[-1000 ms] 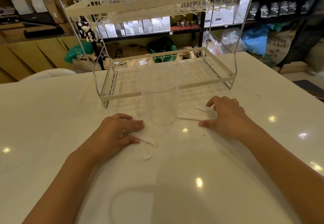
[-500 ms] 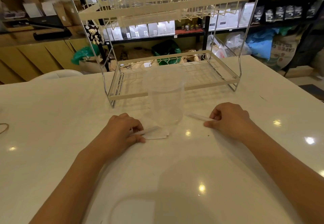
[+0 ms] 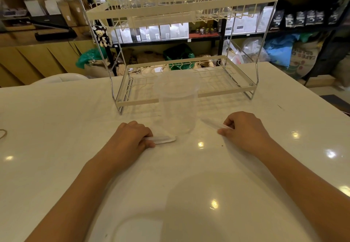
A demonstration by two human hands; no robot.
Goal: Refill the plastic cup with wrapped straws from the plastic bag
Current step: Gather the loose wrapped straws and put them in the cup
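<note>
A clear plastic cup [image 3: 178,107] stands upright on the white table, between my hands, and looks empty. My left hand [image 3: 130,139] rests on the table left of the cup, fingers closed around a bundle of wrapped straws [image 3: 163,139] whose ends point right toward the cup's base. On the other side, my right hand [image 3: 244,130] is closed on more wrapped straws [image 3: 212,123], which stick out leftward toward the cup. The plastic bag is not in view.
A cream two-tier wire rack [image 3: 181,90] stands just behind the cup, its lower shelf bare. The white table [image 3: 56,128] spreads wide around my arms. Shelves of boxes and bags [image 3: 170,31] fill the background.
Both hands have gathered the scattered wrapped straws off the table into closed fists. The loose straws that lay beside the cup are now held in bundles.
</note>
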